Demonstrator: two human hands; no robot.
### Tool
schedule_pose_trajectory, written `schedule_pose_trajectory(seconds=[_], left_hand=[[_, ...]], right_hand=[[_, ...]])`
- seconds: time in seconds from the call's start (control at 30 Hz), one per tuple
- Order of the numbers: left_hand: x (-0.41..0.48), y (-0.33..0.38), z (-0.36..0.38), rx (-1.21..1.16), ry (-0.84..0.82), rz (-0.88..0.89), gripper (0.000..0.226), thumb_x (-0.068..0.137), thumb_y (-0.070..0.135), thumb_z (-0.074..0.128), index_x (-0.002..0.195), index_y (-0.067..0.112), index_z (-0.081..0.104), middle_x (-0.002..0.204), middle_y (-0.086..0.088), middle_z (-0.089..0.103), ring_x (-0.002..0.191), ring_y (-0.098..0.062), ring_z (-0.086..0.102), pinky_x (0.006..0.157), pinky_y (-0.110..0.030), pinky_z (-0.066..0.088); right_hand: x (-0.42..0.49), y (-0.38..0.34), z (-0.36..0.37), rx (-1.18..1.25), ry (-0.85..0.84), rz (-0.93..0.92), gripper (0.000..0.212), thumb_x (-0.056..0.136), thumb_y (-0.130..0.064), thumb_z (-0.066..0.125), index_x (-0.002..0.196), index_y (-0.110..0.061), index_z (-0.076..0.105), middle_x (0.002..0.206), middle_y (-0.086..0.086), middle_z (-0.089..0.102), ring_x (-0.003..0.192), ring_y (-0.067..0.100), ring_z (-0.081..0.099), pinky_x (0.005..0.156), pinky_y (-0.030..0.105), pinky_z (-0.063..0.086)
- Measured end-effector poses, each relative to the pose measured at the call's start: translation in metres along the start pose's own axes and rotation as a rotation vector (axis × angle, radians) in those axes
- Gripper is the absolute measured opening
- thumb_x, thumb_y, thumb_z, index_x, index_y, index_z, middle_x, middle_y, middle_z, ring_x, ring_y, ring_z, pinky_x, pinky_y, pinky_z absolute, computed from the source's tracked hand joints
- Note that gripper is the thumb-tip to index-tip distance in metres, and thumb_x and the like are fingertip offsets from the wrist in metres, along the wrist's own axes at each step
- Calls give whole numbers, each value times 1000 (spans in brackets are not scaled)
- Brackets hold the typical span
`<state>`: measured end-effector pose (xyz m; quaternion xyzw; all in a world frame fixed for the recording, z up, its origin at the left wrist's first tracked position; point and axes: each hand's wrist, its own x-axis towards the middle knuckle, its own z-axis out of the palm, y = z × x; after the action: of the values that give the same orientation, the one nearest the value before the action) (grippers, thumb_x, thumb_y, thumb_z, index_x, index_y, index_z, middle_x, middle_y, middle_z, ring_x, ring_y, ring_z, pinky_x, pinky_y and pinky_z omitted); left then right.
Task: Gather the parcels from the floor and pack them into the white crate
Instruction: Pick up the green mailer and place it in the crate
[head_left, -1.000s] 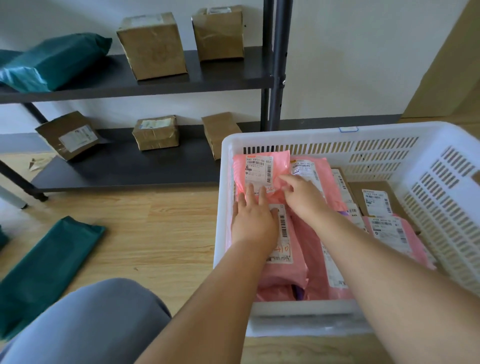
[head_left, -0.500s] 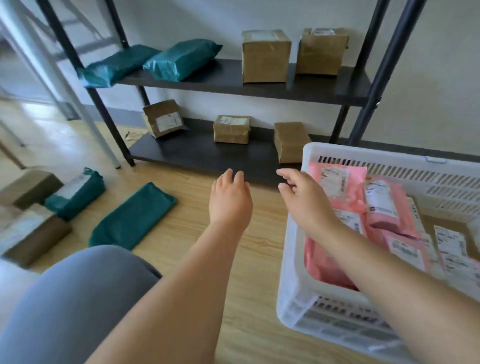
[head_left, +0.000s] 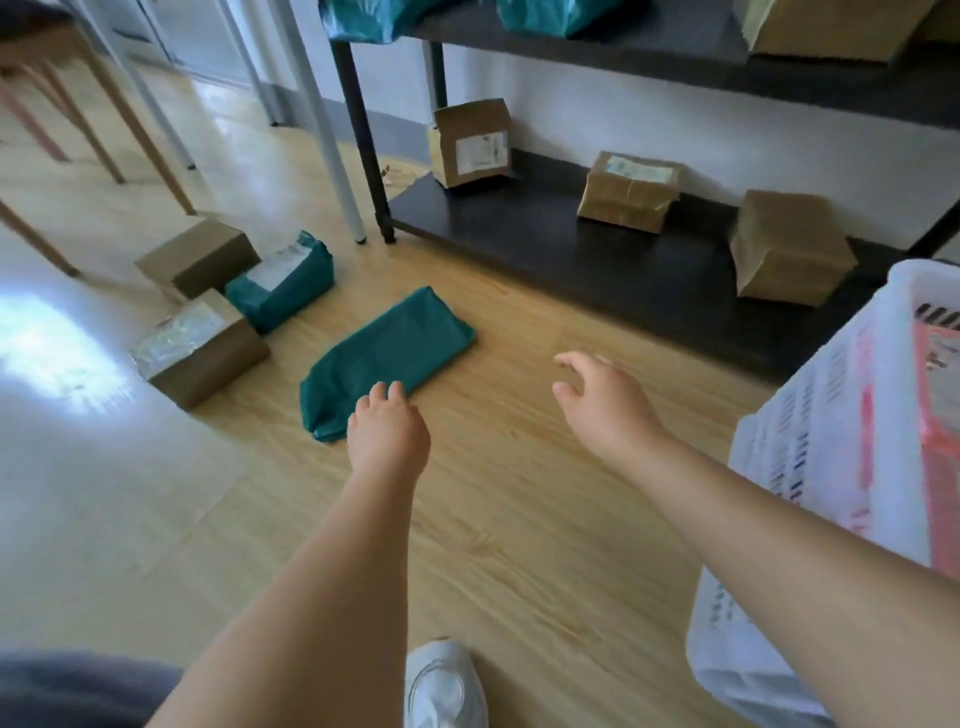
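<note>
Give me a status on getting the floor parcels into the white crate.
Done: pink parcels already lie in the white crate. In hand: nothing. Both hands are open, the left hand over the near end of the flat teal bag, the right hand above bare floor. Left: that bag, a bulkier teal parcel, the far brown box and the near brown box.

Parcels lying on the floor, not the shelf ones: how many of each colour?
Brown boxes: 2
Green bags: 2
Total: 4
</note>
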<state>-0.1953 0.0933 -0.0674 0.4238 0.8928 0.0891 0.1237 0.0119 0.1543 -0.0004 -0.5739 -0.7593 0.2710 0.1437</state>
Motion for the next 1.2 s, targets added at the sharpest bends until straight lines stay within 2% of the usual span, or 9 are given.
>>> schedule_pose_trajectory(seconds=[0.17, 0.37, 0.5, 0.57, 0.67, 0.77, 0.93, 1.1, 1.2], left_hand=[[36, -41, 39, -98, -90, -150, 50, 94, 6, 36, 144, 11, 34, 149, -4, 35, 134, -25, 36, 102, -38, 39], [88, -68, 79, -110, -87, -174, 61, 89, -2, 35, 148, 13, 29, 153, -4, 29, 138, -23, 30, 110, -41, 36], [115, -82, 101, -23, -148, -161, 72, 90, -2, 40, 154, 13, 9, 161, -6, 12, 147, -25, 13, 119, -40, 18], [117, -84, 111, 15, -222, -175, 75, 92, 2, 41, 154, 15, 2, 161, -6, 11, 147, -25, 14, 120, -41, 16], [110, -80, 119, 122, -149, -126, 65, 93, 3, 37, 153, 15, 16, 151, -9, 31, 137, -28, 31, 112, -40, 30], [101, -73, 123, 172, -57, -70, 45, 93, 4, 37, 136, 12, 46, 132, -9, 50, 120, -29, 46, 98, -38, 39], [82, -58, 124, 117, -139, -105, 28, 90, 4, 42, 106, 9, 63, 109, -10, 60, 99, -30, 59, 75, -36, 46], [59, -26, 118, 52, -192, -115, 32, 90, 8, 43, 112, 12, 64, 113, -8, 58, 105, -29, 57, 81, -35, 46], [44, 5, 97, 10, -165, -56, 33, 91, 7, 42, 115, 9, 63, 118, -10, 55, 112, -31, 53, 88, -40, 46]], right_hand=[[32, -9, 54, -27, -132, 41, 39, 100, -28, 45, 140, -25, 46, 143, 0, 45, 126, 21, 48, 96, 31, 42], [64, -5, 107, -42, -223, 48, 37, 100, -28, 45, 138, -25, 47, 141, 1, 45, 118, 21, 52, 85, 29, 41], [76, 4, 127, -52, -255, 57, 37, 100, -27, 46, 136, -24, 49, 139, 3, 47, 121, 23, 51, 94, 32, 43], [79, 9, 134, -52, -273, 71, 37, 100, -27, 46, 136, -23, 49, 139, 4, 48, 123, 22, 50, 97, 32, 42], [80, 16, 137, -50, -297, 86, 37, 100, -26, 46, 137, -22, 49, 141, 3, 47, 126, 22, 48, 100, 32, 39], [78, 22, 135, -47, -302, 102, 37, 100, -25, 47, 137, -22, 49, 140, 3, 47, 124, 22, 49, 98, 30, 39], [72, 25, 119, -39, -277, 109, 35, 98, -26, 48, 133, -23, 53, 135, 5, 50, 117, 23, 53, 93, 29, 42], [57, 27, 86, -53, -233, 114, 33, 99, -28, 48, 131, -25, 54, 137, 3, 49, 117, 23, 54, 93, 30, 43], [40, 32, 62, -54, -192, 127, 33, 99, -29, 47, 131, -26, 55, 138, 0, 48, 105, 21, 56, 84, 30, 44]])
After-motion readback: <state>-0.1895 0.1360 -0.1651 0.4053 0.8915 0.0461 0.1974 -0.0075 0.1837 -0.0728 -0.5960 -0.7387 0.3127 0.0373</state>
